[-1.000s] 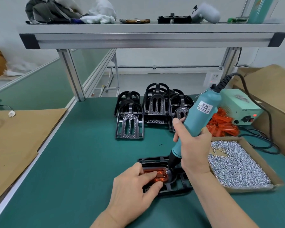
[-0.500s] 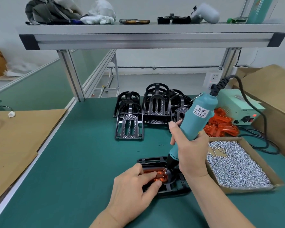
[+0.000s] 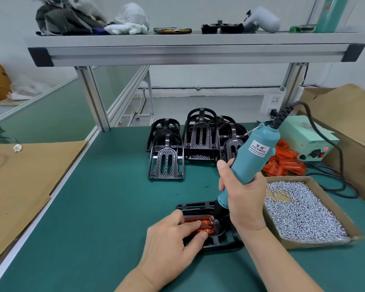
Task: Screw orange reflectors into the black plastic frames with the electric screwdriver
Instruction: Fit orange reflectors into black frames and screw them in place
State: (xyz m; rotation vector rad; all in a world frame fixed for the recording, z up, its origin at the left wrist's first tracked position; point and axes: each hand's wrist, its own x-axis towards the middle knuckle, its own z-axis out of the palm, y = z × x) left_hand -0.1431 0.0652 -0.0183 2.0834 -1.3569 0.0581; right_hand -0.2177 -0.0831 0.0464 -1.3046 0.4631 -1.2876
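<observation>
The ribbed, translucent orange plastic reflector (image 3: 200,225) lies seated in a flat black plastic frame (image 3: 195,207) at near centre of the table (image 3: 103,207). The left hand (image 3: 173,239) lies on it with fingers extended, fingertips and thumb pressing the reflector down. The right hand (image 3: 242,199) grips a smooth teal electric screwdriver (image 3: 255,157), tilted right, with its dark tip at the reflector's right end.

Just right stands a shallow cardboard tray (image 3: 312,243) of small silver screws (image 3: 301,209). Beyond it lie loose orange reflectors (image 3: 287,163) beside a pale green metal power box (image 3: 306,138). Arched black frames with perforated tongues (image 3: 200,138) are stacked at far centre.

The table surface is a matt green mat. Brown cardboard sheet (image 3: 19,175) lies left. An aluminium-profile shelf (image 3: 194,51) spans overhead.
</observation>
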